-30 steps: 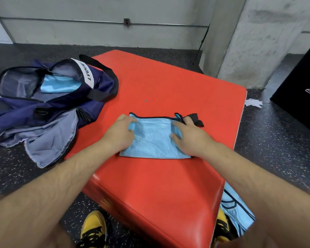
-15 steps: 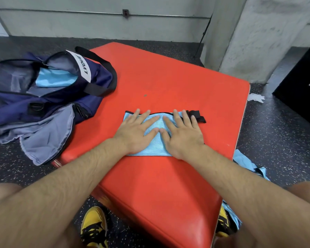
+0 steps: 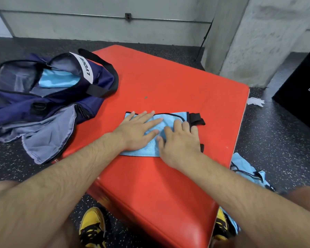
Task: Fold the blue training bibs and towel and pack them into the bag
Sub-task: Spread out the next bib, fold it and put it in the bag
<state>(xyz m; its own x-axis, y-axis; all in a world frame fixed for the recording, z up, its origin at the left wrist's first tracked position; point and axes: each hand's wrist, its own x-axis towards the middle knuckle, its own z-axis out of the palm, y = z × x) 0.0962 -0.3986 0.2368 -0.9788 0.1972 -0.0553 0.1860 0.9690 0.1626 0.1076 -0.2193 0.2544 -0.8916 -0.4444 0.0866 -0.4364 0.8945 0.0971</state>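
A folded light-blue training bib (image 3: pixel 170 120) with black trim lies on the red padded block (image 3: pixel 168 83). My left hand (image 3: pixel 134 131) lies flat on the bib's left half, fingers straight. My right hand (image 3: pixel 179 142) presses the right half, fingers slightly bent on the cloth. A navy bag (image 3: pixel 43 93) sits open at the left, half on the block, with blue cloth (image 3: pixel 57 79) inside it. Another blue bib (image 3: pixel 247 170) lies crumpled on the floor at the right.
Speckled dark floor surrounds the block. A concrete pillar (image 3: pixel 258 42) rises at the back right, a black box (image 3: pixel 304 90) at the far right. A white scrap (image 3: pixel 256 101) lies on the floor. My yellow-and-black shoes (image 3: pixel 92 228) are below the block's near edge.
Both hands went from gripping the bib's edges to lying flat on it. The right hand has since slid to the right, uncovering more of the bib's middle.
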